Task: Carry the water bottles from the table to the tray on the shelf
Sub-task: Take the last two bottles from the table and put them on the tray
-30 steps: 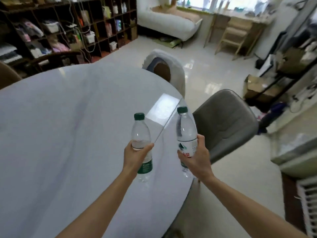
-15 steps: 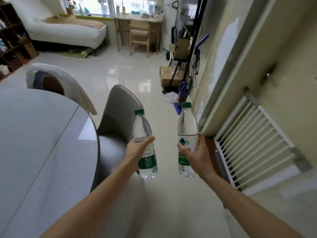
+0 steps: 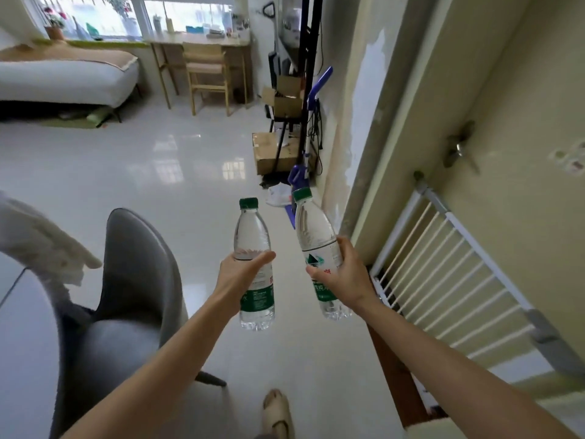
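Hands clamp one bottle each, left hand (image 3: pixel 242 282) round the upright bottle (image 3: pixel 254 267), right hand (image 3: pixel 343 275) round the tilted bottle (image 3: pixel 318 248) (labels partly hidden by fingers).

Head view: the left hand (image 3: pixel 238 280) grips a clear plastic water bottle with a green cap and green label (image 3: pixel 254 264), held upright, while the right hand (image 3: pixel 345 274) grips a second clear plastic green-capped bottle (image 3: pixel 316 248), tilted with its cap leaning left; both bottles are held in the air above the glossy white tiled floor (image 3: pixel 158 172), near each other but apart. A grey padded chair (image 3: pixel 136 280) stands at lower left beside the edge of a pale table (image 3: pixel 22 327), and a white barred gate (image 3: pixel 443 280) leans along the yellowish wall (image 3: pixel 522 153) at right. Farther off are a light wooden chair (image 3: pixel 205 77) at a wooden desk (image 3: pixel 202 42) under the window, a white-covered bed (image 3: pixel 63 77) at left, and brown cardboard boxes (image 3: pixel 272 150) by the wall; a foot in a beige sandal (image 3: pixel 277 410) shows at the bottom edge.
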`<state>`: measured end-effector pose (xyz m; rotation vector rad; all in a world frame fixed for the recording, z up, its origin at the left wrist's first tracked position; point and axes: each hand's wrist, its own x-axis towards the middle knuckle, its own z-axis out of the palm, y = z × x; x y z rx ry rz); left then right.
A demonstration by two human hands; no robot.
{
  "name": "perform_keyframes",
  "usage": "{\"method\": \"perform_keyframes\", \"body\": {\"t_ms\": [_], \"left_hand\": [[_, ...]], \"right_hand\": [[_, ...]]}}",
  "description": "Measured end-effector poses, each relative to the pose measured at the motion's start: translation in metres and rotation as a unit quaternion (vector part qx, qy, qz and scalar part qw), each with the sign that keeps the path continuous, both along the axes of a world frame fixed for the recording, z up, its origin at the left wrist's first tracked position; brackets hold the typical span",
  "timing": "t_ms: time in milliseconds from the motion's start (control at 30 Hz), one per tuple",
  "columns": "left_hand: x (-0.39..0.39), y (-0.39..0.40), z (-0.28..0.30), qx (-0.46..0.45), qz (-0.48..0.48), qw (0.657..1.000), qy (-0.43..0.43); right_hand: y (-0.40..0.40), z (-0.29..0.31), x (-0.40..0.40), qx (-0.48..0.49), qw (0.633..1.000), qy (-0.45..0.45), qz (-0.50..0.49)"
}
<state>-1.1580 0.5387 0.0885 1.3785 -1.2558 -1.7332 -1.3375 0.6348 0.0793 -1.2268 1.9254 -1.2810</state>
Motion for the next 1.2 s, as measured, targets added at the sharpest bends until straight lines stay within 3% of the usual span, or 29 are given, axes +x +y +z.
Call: {"method": "perform_keyframes", "body": {"t_ms": [200, 333, 500, 700, 900, 1200], "left_hand": [[-0.076, -0.146, 0.02, -0.026, -0.033, 0.999, -0.005], [-0.112, -0.227, 0.029, -0.038, -0.038, 0.999, -0.004], [-0.146, -0.339, 0.017, -0.028, -0.004, 1.0, -0.006], [-0.171, -0.491, 0.005, -0.02, 0.078, 0.997, -0.021], [-0.145, -0.622, 0.007, -0.008, 0.188, 0.982, -0.021], [-0.027, -0.82, -0.027, 0.009, 0.33, 0.943, -0.031]], "right_hand": [[-0.134, 0.036, -0.065, -0.009, 0.999, 0.051, -0.001], [-0.216, 0.036, -0.11, 0.002, 1.0, -0.01, -0.024], [-0.337, 0.019, -0.165, 0.03, 0.997, -0.039, -0.051], [-0.524, 0.008, -0.196, 0.036, 0.998, -0.058, 0.001], [-0.718, 0.012, -0.176, 0.071, 0.988, -0.07, 0.12], [-0.954, -0.021, -0.062, 0.116, 0.962, -0.061, 0.239]]}}
